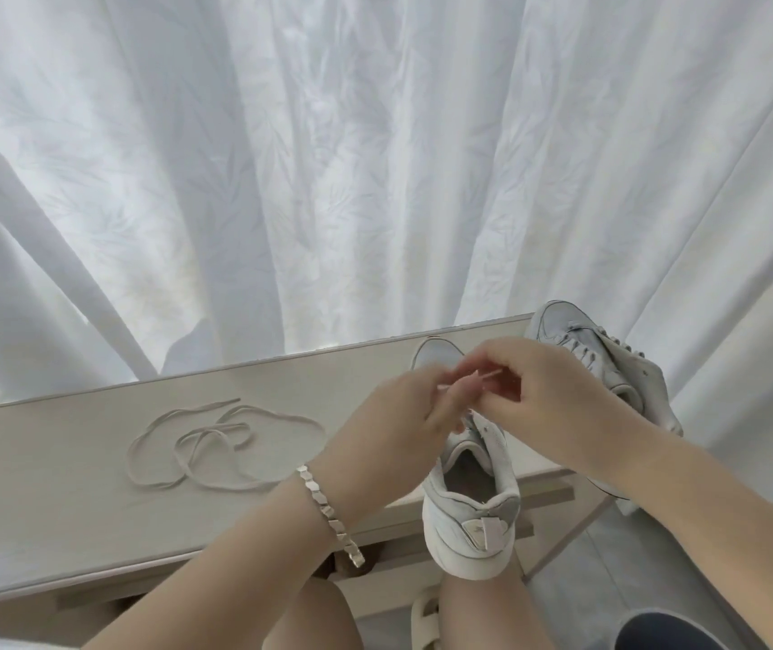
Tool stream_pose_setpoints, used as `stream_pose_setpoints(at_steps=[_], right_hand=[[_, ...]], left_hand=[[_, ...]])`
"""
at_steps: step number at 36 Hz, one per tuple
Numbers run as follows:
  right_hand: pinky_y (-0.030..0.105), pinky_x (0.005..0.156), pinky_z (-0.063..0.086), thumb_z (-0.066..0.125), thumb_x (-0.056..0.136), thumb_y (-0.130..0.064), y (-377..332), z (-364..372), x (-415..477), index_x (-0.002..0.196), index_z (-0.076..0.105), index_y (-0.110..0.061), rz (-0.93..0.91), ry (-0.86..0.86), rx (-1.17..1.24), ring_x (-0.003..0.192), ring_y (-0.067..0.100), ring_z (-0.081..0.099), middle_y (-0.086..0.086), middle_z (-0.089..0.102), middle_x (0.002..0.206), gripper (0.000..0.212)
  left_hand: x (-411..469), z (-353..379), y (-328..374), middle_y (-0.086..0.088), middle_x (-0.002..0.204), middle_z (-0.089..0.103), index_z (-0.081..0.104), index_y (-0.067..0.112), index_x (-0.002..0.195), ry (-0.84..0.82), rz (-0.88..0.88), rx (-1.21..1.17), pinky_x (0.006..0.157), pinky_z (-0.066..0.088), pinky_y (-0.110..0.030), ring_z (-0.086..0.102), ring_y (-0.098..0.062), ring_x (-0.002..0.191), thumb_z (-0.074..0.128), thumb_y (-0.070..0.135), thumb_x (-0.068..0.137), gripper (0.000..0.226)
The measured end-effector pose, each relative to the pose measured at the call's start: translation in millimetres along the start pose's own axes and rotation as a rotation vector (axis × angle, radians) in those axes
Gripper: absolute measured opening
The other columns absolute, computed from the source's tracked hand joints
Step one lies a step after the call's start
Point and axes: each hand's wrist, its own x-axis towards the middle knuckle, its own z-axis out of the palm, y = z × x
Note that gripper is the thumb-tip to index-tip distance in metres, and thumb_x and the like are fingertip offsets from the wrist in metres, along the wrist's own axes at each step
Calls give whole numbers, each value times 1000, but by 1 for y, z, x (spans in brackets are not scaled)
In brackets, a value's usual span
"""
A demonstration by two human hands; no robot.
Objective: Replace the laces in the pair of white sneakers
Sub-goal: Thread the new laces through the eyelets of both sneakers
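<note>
A pale, leaf-patterned curtain [328,180] hangs behind the wood-grain tabletop [70,485]. One sneaker [469,518] lies with its long axis running away from the person, heel overhanging the near edge. The second sneaker [600,358] leans on its side at the right end. Directly above the first one's eyelets, the left hand [403,410] and right hand [530,391], equally near, together pinch a thin lace [483,378]. A flat loose lace [215,443] lies coiled well to the left.

A home room: sheer leaf-patterned curtains [375,180] hang behind a pale wooden table [70,499].
</note>
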Motion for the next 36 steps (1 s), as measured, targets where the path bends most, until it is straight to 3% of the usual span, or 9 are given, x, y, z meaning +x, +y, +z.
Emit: stream_pose_setpoints(at_steps=[3,7,13,16,19,22,26,30,36], right_hand=[[13,67,38,68,80,-28,12,4,-7,106,53,-36,57,-10,-57,74,4,48,-12,50,82,31],[18,80,28,62,76,-56,22,21,-17,113,41,-36,157,-154,-489,106,5,39,-15,38,104,47],[26,85,36,58,80,-44,22,35,-9,111,47,-29,92,-105,-690,109,14,41,-6,38,115,36],[26,67,38,75,66,-33,23,41,-4,88,59,-25,14,-64,-763,90,17,53,-2,47,100,29],[22,45,28,87,34,-16,26,44,-4,57,56,-19,-43,73,-728,53,18,53,-1,54,67,38],[23,40,28,85,41,-6,28,47,-6,62,54,-16,-110,193,-690,48,20,50,-3,51,57,38],[26,36,33,83,51,3,38,45,-10,68,57,-10,-204,278,-589,40,20,48,0,54,58,34],[20,38,38,60,76,-10,41,44,-16,78,59,-10,-258,288,-512,43,19,53,0,58,66,2],[12,60,37,65,78,-18,51,54,-23,87,65,-8,-91,391,-315,62,14,57,0,64,73,13]], left_hand=[[1,-7,-15,1,64,54,62,26,77,-12,-79,63,49,31,-18,38,-5,45,43,30,97,28],[0,-9,-28,10,53,53,60,24,77,62,-172,-74,47,35,-13,42,-1,43,42,20,98,28],[5,-6,-31,11,57,61,58,22,81,243,-246,-264,53,41,-13,50,-2,45,43,12,97,24],[7,-7,-30,8,69,63,59,19,81,311,-259,-277,52,39,-14,47,-10,53,44,12,96,22],[10,-5,-30,6,75,62,60,20,80,311,-249,-252,50,37,-11,49,-12,62,47,16,95,21],[13,1,-30,4,77,62,59,21,82,230,-216,-185,50,35,-10,44,1,53,46,18,96,19],[13,12,-34,1,89,69,52,23,77,145,-208,-143,50,37,-13,48,-2,55,42,16,97,24],[7,17,-36,11,60,53,59,11,85,180,-193,-138,43,30,-11,39,-2,40,44,13,96,19],[2,23,-42,10,63,52,65,21,86,286,-245,-183,51,34,-12,41,-2,48,55,20,92,12]])
